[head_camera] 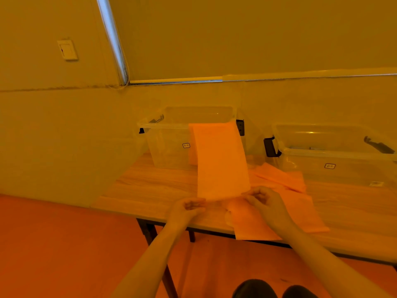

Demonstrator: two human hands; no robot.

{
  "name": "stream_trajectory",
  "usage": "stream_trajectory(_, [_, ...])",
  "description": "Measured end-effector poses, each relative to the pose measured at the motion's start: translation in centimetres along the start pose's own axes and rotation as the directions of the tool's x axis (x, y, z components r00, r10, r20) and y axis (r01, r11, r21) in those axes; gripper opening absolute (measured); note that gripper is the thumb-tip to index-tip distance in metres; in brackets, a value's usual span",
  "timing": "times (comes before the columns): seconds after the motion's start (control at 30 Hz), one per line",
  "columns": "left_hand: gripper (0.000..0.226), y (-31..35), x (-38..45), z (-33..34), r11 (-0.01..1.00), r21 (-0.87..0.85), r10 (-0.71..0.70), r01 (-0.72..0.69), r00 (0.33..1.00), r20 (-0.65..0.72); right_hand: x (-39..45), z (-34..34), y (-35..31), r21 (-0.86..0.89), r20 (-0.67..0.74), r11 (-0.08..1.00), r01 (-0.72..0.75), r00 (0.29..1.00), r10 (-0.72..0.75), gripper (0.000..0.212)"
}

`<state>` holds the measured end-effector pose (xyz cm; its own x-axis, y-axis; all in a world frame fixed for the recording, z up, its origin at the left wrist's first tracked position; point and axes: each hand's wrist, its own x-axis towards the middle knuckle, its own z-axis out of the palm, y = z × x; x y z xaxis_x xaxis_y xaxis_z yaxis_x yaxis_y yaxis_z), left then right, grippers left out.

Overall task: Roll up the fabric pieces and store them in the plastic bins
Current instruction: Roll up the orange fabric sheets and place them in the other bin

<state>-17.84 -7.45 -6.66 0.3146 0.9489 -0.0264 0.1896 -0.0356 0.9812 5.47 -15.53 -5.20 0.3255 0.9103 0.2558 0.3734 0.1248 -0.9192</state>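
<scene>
The fabric strip [222, 160] runs from my hands at the near table edge up and over the front rim of the left bin [169, 125], its far end draped against the bin wall. My left hand [188, 208] pinches the near left corner with curled fingers; my right hand [261, 197] pinches the near right corner likewise. No roll is formed yet, as far as I can judge.

Risk: uneven tension between the two pinches would skew the roll into a cone. Pulling too hard could drag the far end off the rim abruptly, or shift the light bin.

More fabric pieces [285, 177] lie on the wooden table [150, 181] just beside and under my right hand; one overhangs the near edge and could get caught into the roll. The right bin [335, 153] stands well apart, right.
</scene>
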Motion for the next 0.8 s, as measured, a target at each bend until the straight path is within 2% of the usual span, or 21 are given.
stream_trajectory(0.13, [0.011, -0.5, 0.0, -1.9, 1.000, -0.001, -0.015, 0.015, 0.998, -0.059, -0.1, 1.7, -0.1, -0.124, 0.066, 0.992, 0.013, 0.998, -0.005, 0.005])
stream_trajectory(0.23, [0.007, -0.8, -0.5, -3.6, 1.000, 0.011, -0.028, 0.029, 0.999, -0.046, -0.8, 2.8, -0.2, -0.137, 0.117, 0.991, 0.001, 0.993, 0.015, 0.004])
stream_trajectory(0.37, [0.007, -1.2, -1.5, -5.4, 0.996, 0.082, -0.040, 0.040, 0.999, -0.004, -2.5, 4.1, 0.1, -0.264, 0.273, 0.963, 0.045, 0.961, 0.030, 0.011])
stream_trajectory(0.53, [0.005, -1.1, -1.0, -5.3, 0.996, 0.077, -0.038, 0.038, 0.999, -0.004, -1.3, 4.5, 0.0, -0.216, 0.173, 0.976, -0.002, 0.984, 0.040, 0.009])
stream_trajectory(0.63, [0.009, -0.6, 0.2, -5.1, 0.991, 0.133, -0.022, 0.023, 1.000, -0.009, 0.0, 4.4, 0.3, -0.197, 0.123, 0.980, -0.038, 0.990, 0.063, 0.005])
stream_trajectory(0.8, [0.008, -0.9, 1.2, -5.4, 0.987, 0.155, -0.060, 0.051, 0.997, 0.055, -0.2, 4.4, 1.0, -0.111, 0.117, 0.992, -0.066, 0.990, 0.079, 0.011])
